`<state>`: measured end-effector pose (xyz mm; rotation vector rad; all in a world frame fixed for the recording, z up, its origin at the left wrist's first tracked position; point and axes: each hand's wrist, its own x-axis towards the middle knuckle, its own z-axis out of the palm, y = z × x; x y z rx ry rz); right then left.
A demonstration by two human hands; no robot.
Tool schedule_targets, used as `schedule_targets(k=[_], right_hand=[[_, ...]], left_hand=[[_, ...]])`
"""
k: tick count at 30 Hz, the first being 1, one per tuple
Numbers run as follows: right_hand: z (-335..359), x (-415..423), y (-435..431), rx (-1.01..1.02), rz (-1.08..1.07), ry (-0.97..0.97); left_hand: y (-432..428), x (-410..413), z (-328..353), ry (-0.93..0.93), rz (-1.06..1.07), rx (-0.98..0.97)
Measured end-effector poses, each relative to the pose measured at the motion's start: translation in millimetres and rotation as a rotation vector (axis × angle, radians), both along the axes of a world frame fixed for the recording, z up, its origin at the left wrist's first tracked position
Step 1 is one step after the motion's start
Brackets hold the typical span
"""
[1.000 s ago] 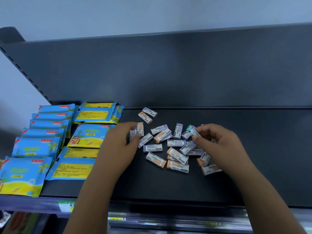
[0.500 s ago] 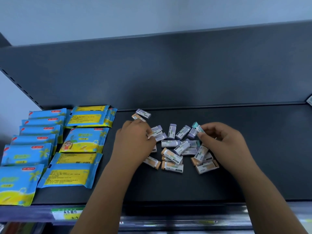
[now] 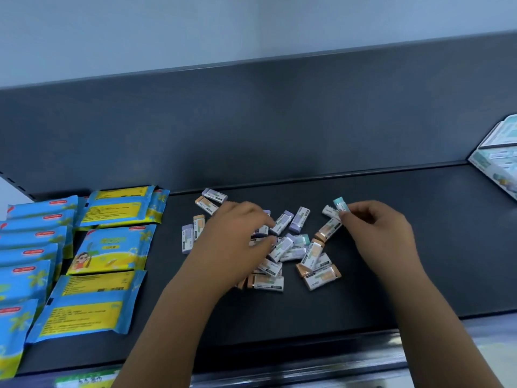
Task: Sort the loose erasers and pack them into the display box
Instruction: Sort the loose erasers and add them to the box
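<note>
Two small paper-sleeved erasers, one purple [image 3: 187, 238] and one orange [image 3: 199, 225], now lie apart at the left of the heap of loose erasers [image 3: 305, 247], seemingly the pair my left hand [image 3: 235, 242] held a second ago; that hand is back over the heap, fingers curled and blurred, grip impossible to tell; my right hand [image 3: 377, 231] still pinches the teal-tipped eraser [image 3: 341, 204]; the pale cardboard display box [image 3: 500, 161] has come into view far right; sorting has begun, packing not yet.
</note>
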<state>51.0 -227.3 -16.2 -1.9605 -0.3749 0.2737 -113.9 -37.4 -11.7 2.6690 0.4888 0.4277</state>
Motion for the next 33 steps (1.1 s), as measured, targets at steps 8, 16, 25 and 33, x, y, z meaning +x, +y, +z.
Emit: schedule_targets(k=[8,16,25,33], right_hand=[[-7.1,-0.8,3.3,0.097,0.145,0.219],[-4.7,-3.1,2.7,0.172,0.14,0.271],[-7.6,-1.4,-0.4,0.208,0.129,0.281],[-7.1,-1.8,-3.9,0.238,0.139,0.303]], left_hand=[[-22.2,4.7,5.6,0.167,0.035,-0.142],[-26.5,13.5,7.0,0.159,0.213,-0.017],[-25.3,38.6,1.9,0.11,-0.041,0.034],[-32.9,54.2,12.5,0.322,-0.027,0.157]])
